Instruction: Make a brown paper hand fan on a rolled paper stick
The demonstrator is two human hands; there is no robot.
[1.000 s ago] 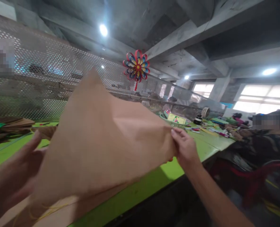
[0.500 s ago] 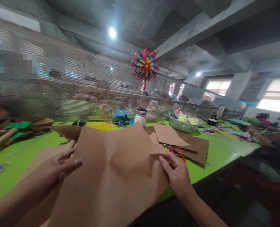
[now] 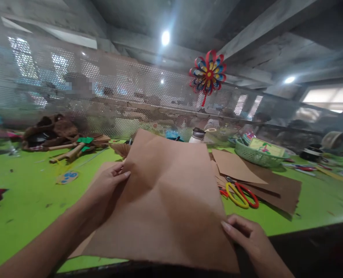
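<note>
A large sheet of brown kraft paper [image 3: 171, 200] is held up in front of me, bowed and lightly creased. My left hand [image 3: 113, 181] pinches its left edge, thumb on the near face. Lower down on the opposite edge, my right hand [image 3: 243, 235] grips the paper between thumb and fingers. Part of another brown sheet shows beneath it at the left. Scissors [image 3: 240, 195] with yellow and red handles lie just right of the sheet, beside a stack of brown paper [image 3: 237, 164].
A green basket [image 3: 261, 154] and a white bottle [image 3: 198, 136] stand at the back of the green table [image 3: 29, 216]. Paper rolls with green tape [image 3: 78, 148] lie at the left. A perforated screen [image 3: 125, 104] runs behind; a flower pinwheel [image 3: 208, 74] hangs above.
My view has turned left. The left hand, formerly beside the paper with fingers apart, now grips its left edge. The right hand has shifted down the right edge, and the scissors show more fully.
</note>
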